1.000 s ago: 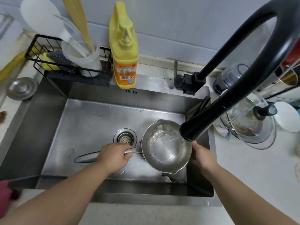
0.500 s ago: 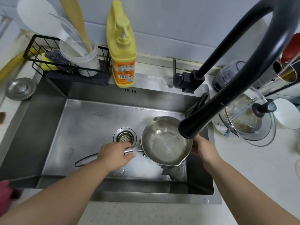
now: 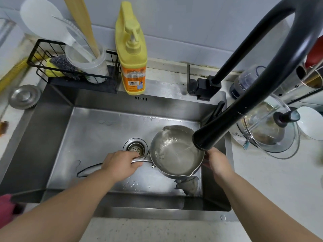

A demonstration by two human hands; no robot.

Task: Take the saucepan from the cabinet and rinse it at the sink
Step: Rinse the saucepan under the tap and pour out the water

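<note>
**Head view: saucepan held under the tap in the sink**

We look down on a steel sink [image 3: 52, 137] with both arms reaching into it. The saucepan [image 3: 176, 152] sits above the right part of the basin, just right of the drain [image 3: 135, 147], with its open mouth facing up and water swirling inside. Our left hand [image 3: 120, 165] is closed around the pan's long handle close to the bowl — the rest of the handle runs out past the wrist to the left. Our right hand [image 3: 216, 162] presses against the pan's right wall; the fingers curl round the far side, so we cannot tell how firmly it grips. The pan's pouring lip points toward us, and a puddle of water [image 3: 187, 185] lies on the sink floor right below it.

The black tap [image 3: 262, 88] arches over from the back ledge, and its spout end hangs just above the pan's right rim.

On the back ledge stands a yellow soap bottle [image 3: 132, 55] with a pump top. Left of it, a black wire rack [image 3: 43, 58] holds a clear tub [image 3: 95, 65] with a white spoon [image 3: 42, 23] and a wooden spatula [image 3: 82, 21] standing in it, plus a scrubbing pad [image 3: 63, 65]. A small steel lid [image 3: 24, 96] rests on the counter at the left. On the right counter we see a glass lid [image 3: 272, 130] with a dark knob, just beside a white bowl [image 3: 311, 123].
</note>
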